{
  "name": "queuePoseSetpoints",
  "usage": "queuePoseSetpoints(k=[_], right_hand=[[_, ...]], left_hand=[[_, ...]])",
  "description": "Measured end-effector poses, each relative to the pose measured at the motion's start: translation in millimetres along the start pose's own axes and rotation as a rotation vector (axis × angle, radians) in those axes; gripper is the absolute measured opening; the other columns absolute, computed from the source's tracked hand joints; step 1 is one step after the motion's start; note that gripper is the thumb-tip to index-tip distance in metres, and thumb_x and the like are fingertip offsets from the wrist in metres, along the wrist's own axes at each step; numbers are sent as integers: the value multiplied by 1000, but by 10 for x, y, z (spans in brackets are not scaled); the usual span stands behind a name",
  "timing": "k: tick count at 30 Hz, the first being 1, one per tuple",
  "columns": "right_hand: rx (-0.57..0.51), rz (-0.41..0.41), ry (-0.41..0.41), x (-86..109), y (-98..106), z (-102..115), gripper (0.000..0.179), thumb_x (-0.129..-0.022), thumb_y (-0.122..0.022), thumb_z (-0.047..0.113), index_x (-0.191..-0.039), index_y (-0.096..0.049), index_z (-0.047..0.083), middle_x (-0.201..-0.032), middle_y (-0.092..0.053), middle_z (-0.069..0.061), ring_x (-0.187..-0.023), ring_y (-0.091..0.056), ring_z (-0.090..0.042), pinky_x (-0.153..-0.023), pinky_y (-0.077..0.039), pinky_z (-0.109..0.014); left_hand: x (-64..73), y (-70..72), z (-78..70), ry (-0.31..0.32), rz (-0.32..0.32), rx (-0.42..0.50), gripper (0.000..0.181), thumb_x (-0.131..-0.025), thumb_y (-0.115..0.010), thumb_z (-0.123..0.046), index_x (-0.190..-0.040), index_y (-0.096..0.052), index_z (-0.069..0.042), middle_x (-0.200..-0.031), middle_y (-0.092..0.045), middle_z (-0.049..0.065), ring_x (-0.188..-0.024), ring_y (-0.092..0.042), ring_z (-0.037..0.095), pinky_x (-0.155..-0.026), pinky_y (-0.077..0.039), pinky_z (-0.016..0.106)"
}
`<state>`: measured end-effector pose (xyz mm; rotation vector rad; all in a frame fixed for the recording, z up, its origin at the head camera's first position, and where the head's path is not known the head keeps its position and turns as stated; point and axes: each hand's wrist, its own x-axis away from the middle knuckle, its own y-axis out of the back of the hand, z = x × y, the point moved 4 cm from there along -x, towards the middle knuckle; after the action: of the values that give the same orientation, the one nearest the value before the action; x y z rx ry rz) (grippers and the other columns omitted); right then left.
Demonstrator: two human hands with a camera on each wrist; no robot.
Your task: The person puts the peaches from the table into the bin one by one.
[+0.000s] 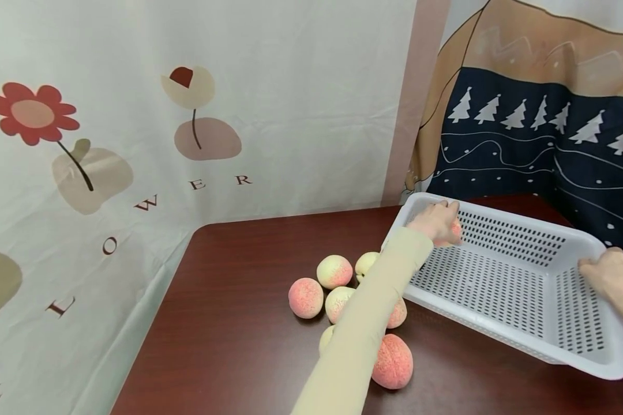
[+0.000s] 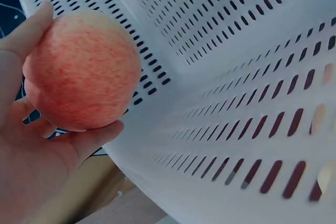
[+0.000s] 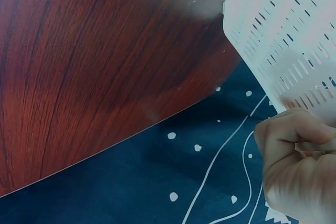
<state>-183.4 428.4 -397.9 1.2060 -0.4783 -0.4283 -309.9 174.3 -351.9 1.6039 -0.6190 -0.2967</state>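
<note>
My left hand (image 1: 435,222) grips a pink-red peach (image 2: 84,72) inside the left end of the white perforated plastic basket (image 1: 498,340). Thumb and fingers wrap the fruit's side in the left wrist view. At the basket's right end, my right hand (image 1: 615,279) holds the rim, its fingers curled over it in the right wrist view. Several peaches lie on the table left of the basket: a pink one (image 1: 306,298), a pale yellow one (image 1: 334,272) and a red one (image 1: 393,362) among them. My left sleeve partly covers some of the group.
The dark red-brown wooden table (image 1: 228,323) has a rounded far-left corner. A white cloth with printed flowers (image 1: 311,104) hangs behind it. A navy cloth with white trees (image 1: 519,138) hangs behind the basket at the right.
</note>
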Motion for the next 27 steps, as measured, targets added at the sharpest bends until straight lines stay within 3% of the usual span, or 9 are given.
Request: queuePoseSetpoints(k=[5,8,12,16,19,24,27], right_hand=[[6,-6,-5,0,14,14,60,-95,-30,19,-122,-19,-34,-67,-42,-31,-45,-57,-28,-42,-49,-32],[-10,-21,21,7,22,22,59,-94,-32,18,-119,-22,-34,-67,-42,-32,-44,-56,-28,-42,-49,-33],[-43,-35,52,19,6,20,57,-93,-33,18,-114,-25,-34,-65,-42,-32,-43,-55,-28,-40,-48,-34],[-48,-32,49,16,-6,7,57,-93,-34,18,-114,-25,-34,-62,-43,-30,-42,-55,-27,-40,-48,-34],[-48,-28,43,12,-6,5,57,-93,-33,18,-115,-25,-34,-61,-43,-30,-42,-55,-27,-40,-48,-34],[-45,-30,32,18,-1,23,57,-93,-32,18,-115,-25,-34,-61,-44,-30,-42,-55,-27,-40,-49,-34],[-27,-28,18,19,5,32,58,-94,-32,18,-117,-23,-34,-62,-44,-30,-42,-56,-28,-41,-49,-33]], left_hand=[[-25,-101,3,-34,2,-84,79,-78,-75,-42,-143,-32,-30,-145,-38,-12,-131,-41,7,-106,-35,19],[-24,-188,32,-49,2,-138,74,-82,-73,-32,-143,-32,-28,-146,-39,-11,-132,-41,9,-107,-35,19],[-22,-272,82,-27,9,-176,59,-94,-56,-24,-146,-30,-30,-149,-36,-12,-134,-39,9,-107,-35,19],[-24,-297,105,-4,14,-190,51,-101,-41,-26,-149,-25,-31,-152,-31,-13,-139,-32,8,-109,-34,22],[-29,-289,99,3,8,-199,49,-101,-40,-27,-148,-28,-32,-151,-34,-13,-138,-33,7,-109,-35,23],[-17,-233,66,14,-2,-233,43,-101,-38,-31,-144,-36,-36,-146,-38,-9,-129,-39,12,-96,-45,25],[3,-172,48,6,-16,-238,39,-98,-44,-26,-137,-46,-34,-140,-42,-6,-118,-42,13,-84,-49,23]])
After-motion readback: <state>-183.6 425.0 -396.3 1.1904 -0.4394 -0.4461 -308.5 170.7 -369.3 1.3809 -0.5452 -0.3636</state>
